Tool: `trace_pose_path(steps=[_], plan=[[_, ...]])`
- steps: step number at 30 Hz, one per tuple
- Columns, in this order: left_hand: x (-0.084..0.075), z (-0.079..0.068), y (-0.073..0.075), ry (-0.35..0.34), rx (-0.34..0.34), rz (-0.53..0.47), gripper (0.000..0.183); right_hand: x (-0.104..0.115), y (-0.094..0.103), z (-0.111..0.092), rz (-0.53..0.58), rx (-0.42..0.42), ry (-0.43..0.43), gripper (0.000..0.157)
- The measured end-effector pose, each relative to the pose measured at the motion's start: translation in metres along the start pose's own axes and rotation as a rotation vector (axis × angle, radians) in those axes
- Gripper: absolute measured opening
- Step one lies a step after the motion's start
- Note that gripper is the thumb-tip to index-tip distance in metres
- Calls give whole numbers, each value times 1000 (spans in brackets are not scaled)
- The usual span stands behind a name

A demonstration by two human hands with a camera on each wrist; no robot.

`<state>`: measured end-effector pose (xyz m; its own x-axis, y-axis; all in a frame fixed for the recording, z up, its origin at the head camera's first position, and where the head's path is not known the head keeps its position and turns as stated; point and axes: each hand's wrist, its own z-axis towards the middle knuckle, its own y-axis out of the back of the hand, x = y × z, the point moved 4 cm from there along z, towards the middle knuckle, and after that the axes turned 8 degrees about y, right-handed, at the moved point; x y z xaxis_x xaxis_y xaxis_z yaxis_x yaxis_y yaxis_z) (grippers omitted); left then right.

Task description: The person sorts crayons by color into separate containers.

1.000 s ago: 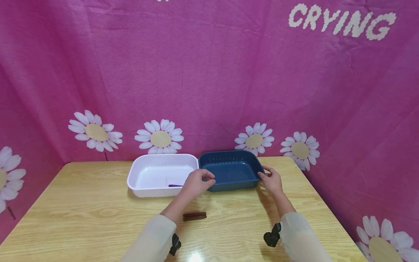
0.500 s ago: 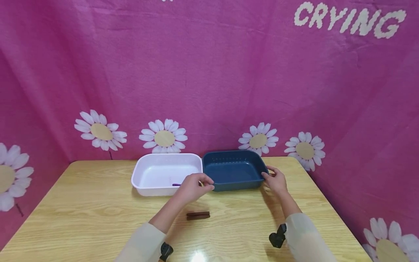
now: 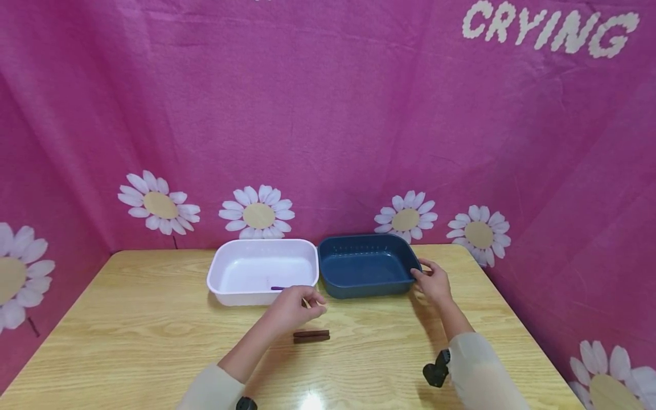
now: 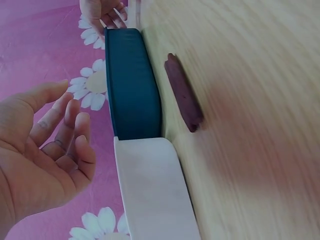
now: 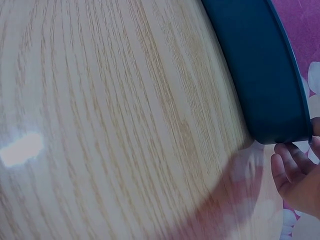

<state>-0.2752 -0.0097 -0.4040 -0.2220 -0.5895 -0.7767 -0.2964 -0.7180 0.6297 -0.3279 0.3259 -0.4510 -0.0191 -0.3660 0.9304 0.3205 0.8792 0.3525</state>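
My left hand [image 3: 294, 310] hangs in the air in front of the white basin [image 3: 241, 299], fingers loosely curled with nothing between them. In the left wrist view, the same hand [image 4: 50, 145] shows its bare palm. My right hand [image 3: 433, 283] grips the right end of the dark blue basin [image 3: 366, 289], thumb over the rim and fingers against the outer wall. The right wrist view has those fingertips under the blue basin's end [image 5: 265, 85]. A dark brown stick with a lengthwise groove [image 3: 311, 336], like a cinnamon stick, lies on the table below the left hand.
Both basins stand side by side along the back of the wooden table [image 3: 128, 330]. A thin purple piece [image 3: 277, 288] lies inside the white basin, partly hidden by its front wall. Behind the table hangs a magenta cloth [image 3: 307, 114] with daisies.
My left hand has drawn back from the blue basin's front left corner, toward me and to the left. The right hand keeps its grip. The view has shifted slightly.
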Motion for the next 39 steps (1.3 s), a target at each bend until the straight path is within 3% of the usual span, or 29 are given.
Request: trace_pose_path(steps=[4, 12, 17, 26, 39], plan=[[6, -4, -1, 0, 13, 14, 11, -1, 1, 0, 2, -5, 6, 46], [20, -12, -2, -72, -8, 115, 10, -1, 2, -1, 7, -12, -1, 47], [31, -14, -9, -49, 15, 211, 6, 0, 2, -1, -3, -9, -17, 47], [42, -20, -17, -36, 65, 278, 7, 2, 0, -2, 2, -7, -41, 47], [43, -20, -20, 4, 80, 316, 11, 4, -1, -2, 11, -8, -54, 46]])
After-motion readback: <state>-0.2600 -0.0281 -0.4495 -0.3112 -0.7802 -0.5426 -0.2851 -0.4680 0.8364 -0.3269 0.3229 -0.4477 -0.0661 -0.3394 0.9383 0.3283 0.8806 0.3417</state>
